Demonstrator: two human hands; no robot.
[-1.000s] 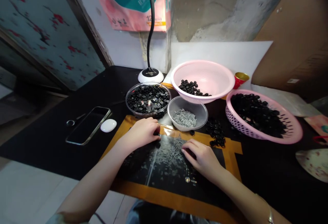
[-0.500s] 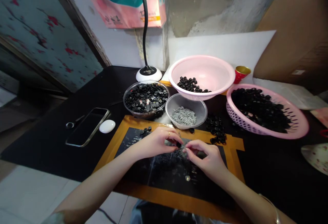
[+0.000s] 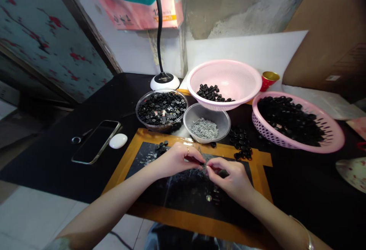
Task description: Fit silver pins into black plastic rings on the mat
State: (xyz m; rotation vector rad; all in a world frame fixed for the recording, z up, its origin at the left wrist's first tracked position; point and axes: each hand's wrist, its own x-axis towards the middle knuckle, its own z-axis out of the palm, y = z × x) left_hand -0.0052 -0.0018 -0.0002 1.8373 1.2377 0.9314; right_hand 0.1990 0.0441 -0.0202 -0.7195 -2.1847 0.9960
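Observation:
Both my hands meet over the dark mat point(image 3: 183, 200). My left hand point(image 3: 181, 160) is closed in a pinch on a small black part point(image 3: 204, 164), mostly covered by the fingertips. My right hand point(image 3: 230, 171) pinches at the same spot, its fingertips touching or nearly touching the left ones; what it holds is too small to make out. Loose metal screws lie on the mat under the fingers. Just beyond the hands stands a clear bowl point(image 3: 225, 122) of grey screws point(image 3: 204, 128). Small black pieces point(image 3: 162, 147) lie past my left wrist.
Farther back are a clear dish point(image 3: 138, 115) of black washers-like discs, a pink basket point(image 3: 240, 65) and another pink basket point(image 3: 334, 135), both with black parts. Black rings point(image 3: 241, 143) lie right of the bowl. A phone point(image 3: 95, 142), white oval object point(image 3: 118, 141) and lamp base point(image 3: 164, 81) are leftward.
My left fingertips have moved slightly right to meet my right ones. The black part, plainly visible before, is now mostly hidden between the fingers. The view has shifted slightly.

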